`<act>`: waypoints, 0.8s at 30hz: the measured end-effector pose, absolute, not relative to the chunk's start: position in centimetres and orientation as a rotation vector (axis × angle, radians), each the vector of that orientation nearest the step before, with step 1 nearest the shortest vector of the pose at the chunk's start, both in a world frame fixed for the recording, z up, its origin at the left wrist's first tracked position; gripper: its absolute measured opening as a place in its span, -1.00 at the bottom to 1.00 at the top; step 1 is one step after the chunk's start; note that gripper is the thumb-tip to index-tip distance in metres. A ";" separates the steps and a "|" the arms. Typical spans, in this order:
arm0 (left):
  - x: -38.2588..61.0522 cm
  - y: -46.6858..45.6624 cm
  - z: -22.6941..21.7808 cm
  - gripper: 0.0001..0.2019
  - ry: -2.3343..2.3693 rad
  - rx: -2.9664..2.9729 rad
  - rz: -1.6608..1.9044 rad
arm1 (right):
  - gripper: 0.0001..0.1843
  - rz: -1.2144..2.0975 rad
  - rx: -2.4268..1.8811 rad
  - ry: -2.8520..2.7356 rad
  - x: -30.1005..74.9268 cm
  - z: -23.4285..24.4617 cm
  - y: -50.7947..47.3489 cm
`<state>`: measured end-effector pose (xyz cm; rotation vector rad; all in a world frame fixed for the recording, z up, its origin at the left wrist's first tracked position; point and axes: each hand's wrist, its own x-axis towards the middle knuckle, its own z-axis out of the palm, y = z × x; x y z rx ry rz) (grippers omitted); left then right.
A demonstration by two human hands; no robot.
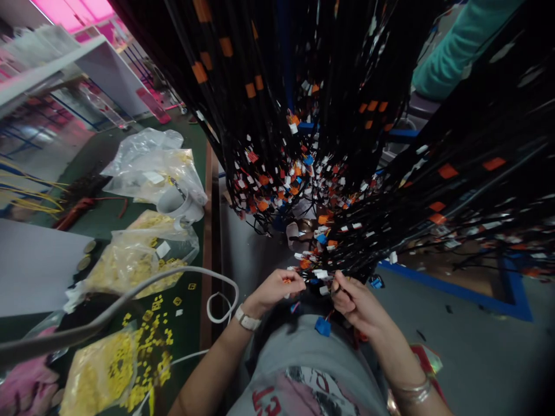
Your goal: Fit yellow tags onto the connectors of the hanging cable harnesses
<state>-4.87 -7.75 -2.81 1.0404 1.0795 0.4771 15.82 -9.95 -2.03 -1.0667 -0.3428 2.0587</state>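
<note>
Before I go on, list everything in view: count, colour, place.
cables: many, black, hanging ahead
connectors: many, mixed colours, on cable ends
table: one, green, left
bags: several, clear, on table
parts: many, yellow, bagged and loose on table
cup: one, white, on table
cord: one, grey, over table
panel: one, white, left edge
bench: one, white, upper left
cloth: count unclear, pink, lower left
sleeve: one, teal, upper right
shirt: one, grey, bottom centre
watch: one, white, left wrist
bracelet: one or more, silver, right wrist
left hand and right hand: two, bare, at connectors

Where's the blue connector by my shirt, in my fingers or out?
Out: the blue connector shows below your right hand, with a gap between.
</note>
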 end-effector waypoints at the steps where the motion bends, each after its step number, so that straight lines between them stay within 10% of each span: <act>1: -4.9 -7.7 -2.9 -0.73 1.090 1.104 0.474 | -0.59 2.074 -1.045 -0.302 15.8 -1.9 -9.9; 24: -5.5 -5.4 -1.9 -0.73 1.152 1.919 0.261 | -0.56 2.164 -0.701 0.146 17.0 -0.6 -9.6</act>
